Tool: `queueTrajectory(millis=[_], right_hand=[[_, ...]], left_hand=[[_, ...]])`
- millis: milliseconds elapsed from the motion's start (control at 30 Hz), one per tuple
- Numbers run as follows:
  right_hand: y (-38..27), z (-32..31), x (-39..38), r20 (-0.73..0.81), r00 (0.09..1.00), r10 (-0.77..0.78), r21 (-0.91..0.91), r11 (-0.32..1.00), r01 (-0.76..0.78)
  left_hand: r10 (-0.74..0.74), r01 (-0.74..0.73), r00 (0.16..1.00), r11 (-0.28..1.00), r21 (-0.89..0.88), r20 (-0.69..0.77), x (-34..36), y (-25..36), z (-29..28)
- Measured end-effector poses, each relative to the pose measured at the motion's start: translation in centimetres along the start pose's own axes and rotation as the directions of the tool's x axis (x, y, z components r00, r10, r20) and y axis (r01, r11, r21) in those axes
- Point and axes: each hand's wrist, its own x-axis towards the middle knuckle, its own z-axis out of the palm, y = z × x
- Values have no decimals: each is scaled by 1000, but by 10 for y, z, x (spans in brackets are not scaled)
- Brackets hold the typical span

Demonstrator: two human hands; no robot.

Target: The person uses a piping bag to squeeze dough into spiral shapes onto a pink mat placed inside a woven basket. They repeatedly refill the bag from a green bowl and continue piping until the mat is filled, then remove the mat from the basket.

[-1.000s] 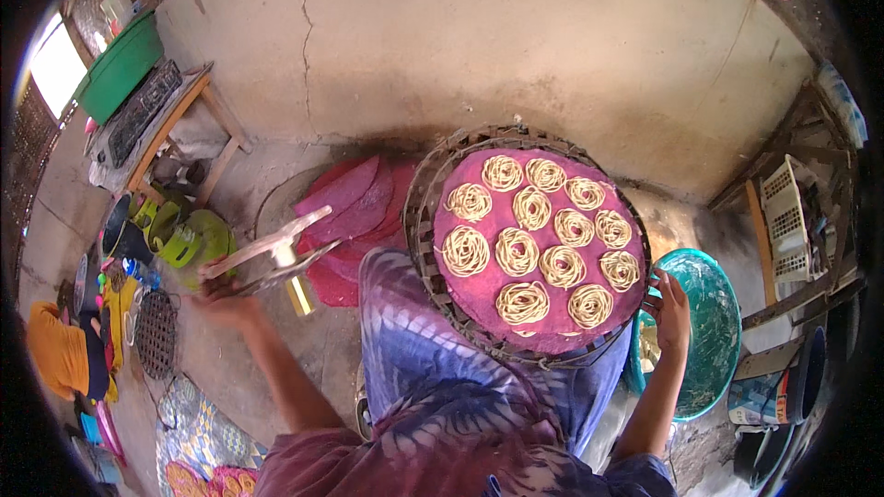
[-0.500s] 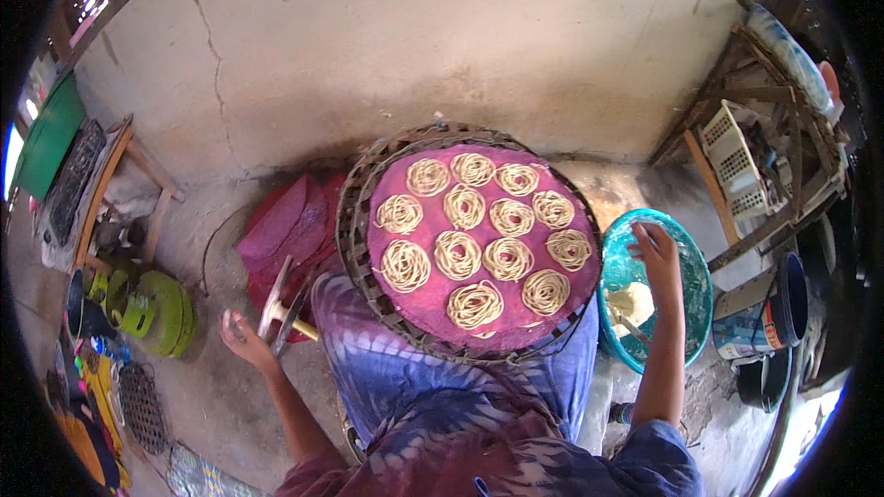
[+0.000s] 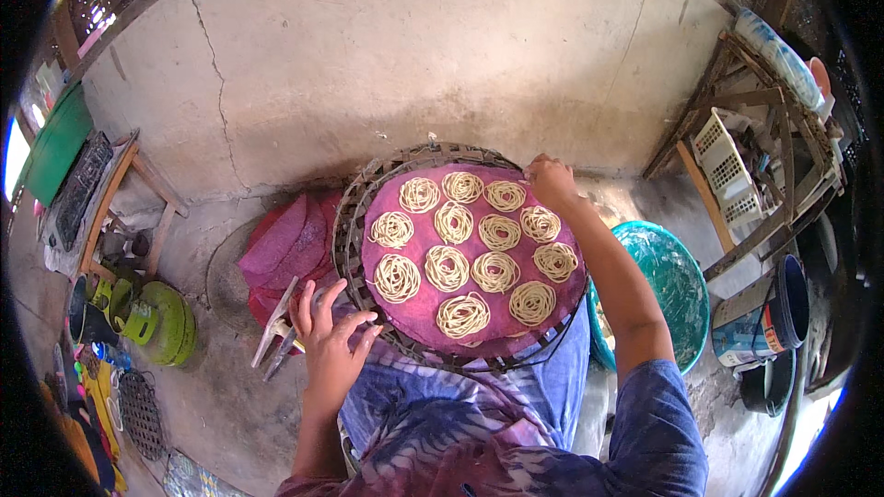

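Observation:
A round, dark woven bamboo tray [image 3: 350, 262] rests on my lap. A round pink sheet [image 3: 419, 313] covers it, with several coiled nests of pale noodles [image 3: 447, 269] on top. My right hand [image 3: 552, 180] reaches across to the far right edge, its fingers closed at the tray's rim; just how they grip is partly hidden. My left hand [image 3: 333, 336] is open with spread fingers, close by the near left rim. Beside it, a tool with pale wooden and metal parts [image 3: 274, 327] lies low on the left.
More pink sheets [image 3: 276, 253] are piled left of the tray. A teal basin [image 3: 658, 290] stands at right, partly behind my forearm, with dark buckets [image 3: 787, 304] beyond. A green gas cylinder [image 3: 166, 324] and a wooden bench [image 3: 120, 198] are at left. A cracked wall [image 3: 414, 46] closes the far side.
My right hand has gone from above the teal basin to the tray's far right edge. My left hand has moved right, from the tool toward the tray. The view has shifted slightly.

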Motion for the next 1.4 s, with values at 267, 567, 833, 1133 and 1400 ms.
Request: queueTrajectory(millis=[267,567,833,1133,1400], right_hand=[[-4,8,13,48,998,44,16,999,-45],[6,1,21,10,998,62,299,952,-62],[2,-1,15,-56,998,25,369,930,-3],[-26,-43,7,-160,987,34,436,899,39],[-27,-174,-29,-465,878,119,460,879,124]], left_hand=[[-105,109,992,992,-63,68,-4,-3,-3],[-77,61,990,989,134,117,6,14,12],[-126,113,986,987,111,113,9,19,21],[-165,130,982,945,-299,-93,26,16,37],[-11,-168,946,840,-517,-325,74,70,-7]])
